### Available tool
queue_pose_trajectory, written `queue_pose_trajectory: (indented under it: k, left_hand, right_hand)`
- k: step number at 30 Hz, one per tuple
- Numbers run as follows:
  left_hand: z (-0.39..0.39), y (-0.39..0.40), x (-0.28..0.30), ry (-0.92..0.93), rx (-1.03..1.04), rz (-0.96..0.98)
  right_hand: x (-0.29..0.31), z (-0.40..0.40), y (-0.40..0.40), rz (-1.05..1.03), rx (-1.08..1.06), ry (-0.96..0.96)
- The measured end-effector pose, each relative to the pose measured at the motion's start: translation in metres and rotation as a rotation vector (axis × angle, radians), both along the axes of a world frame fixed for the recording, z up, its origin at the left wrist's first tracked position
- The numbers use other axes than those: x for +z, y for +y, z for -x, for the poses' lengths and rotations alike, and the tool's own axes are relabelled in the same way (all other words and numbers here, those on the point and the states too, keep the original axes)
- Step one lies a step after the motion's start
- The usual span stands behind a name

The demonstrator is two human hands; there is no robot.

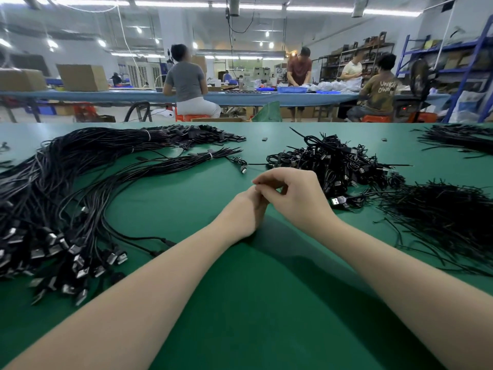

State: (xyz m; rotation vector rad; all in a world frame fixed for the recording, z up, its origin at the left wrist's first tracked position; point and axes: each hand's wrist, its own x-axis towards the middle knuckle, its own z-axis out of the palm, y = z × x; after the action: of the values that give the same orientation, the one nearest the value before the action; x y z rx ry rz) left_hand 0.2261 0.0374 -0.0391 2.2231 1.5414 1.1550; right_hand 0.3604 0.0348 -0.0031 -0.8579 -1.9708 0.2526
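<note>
In the middle of the green table (240,303), my left hand (246,209) and my right hand (296,196) meet and touch. The right one covers most of the left one's fingers. My right fingers (272,177) are curled over with their tips close together, and there is a small dark gap beneath them. I cannot tell whether either hand pinches anything there, because my own knuckles hide that spot. The silver plugs at the near left are blurred, and the black strands at the far right are cut off by the frame's edge.

Nearest to my right hand, just beyond it and to its right, lies the heap of coiled USB cables (333,161). They are short black leads, each wound into a small loop and tangled over the others, with silver plug ends poking out here and there. One USB plug (336,201) at the heap's near edge lies flat on the table, close beside the back of my right hand. A single coiled cable (240,162) sits apart from the heap, just beyond my fingertips.

To my left, a long bundle of uncoiled USB cables (66,182) sweeps in a curve and is banded with white ties. To my right lies a loose pile of thin black twist ties (440,209).
</note>
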Motion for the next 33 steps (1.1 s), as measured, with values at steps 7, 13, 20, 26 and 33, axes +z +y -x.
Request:
queue_pose_trajectory:
  k: [7, 13, 20, 26, 33]
  left_hand:
    - [-0.011, -0.01, 0.004, 0.378, 0.366, 0.058]
    - [-0.009, -0.021, 0.016, 0.786, 0.156, -0.29]
    - [-0.021, -0.034, 0.02, 0.113, -0.155, -0.262]
    - [-0.026, -0.024, 0.013, -0.543, 0.072, -0.01]
    - [-0.019, -0.017, 0.006, -0.517, 0.127, 0.126]
  right_hand:
    - [0.025, -0.014, 0.003, -0.015, -0.099, -0.306]
    - [0.053, -0.055, 0.019, 0.247, -0.014, -0.48]
    - [0.03, -0.071, 0.022, 1.125, 0.423, 0.18]
    - [0.007, -0.018, 0.015, 1.081, 0.335, 0.576]
    - [-0.014, -0.004, 0.006, 0.982, 0.242, 0.76]
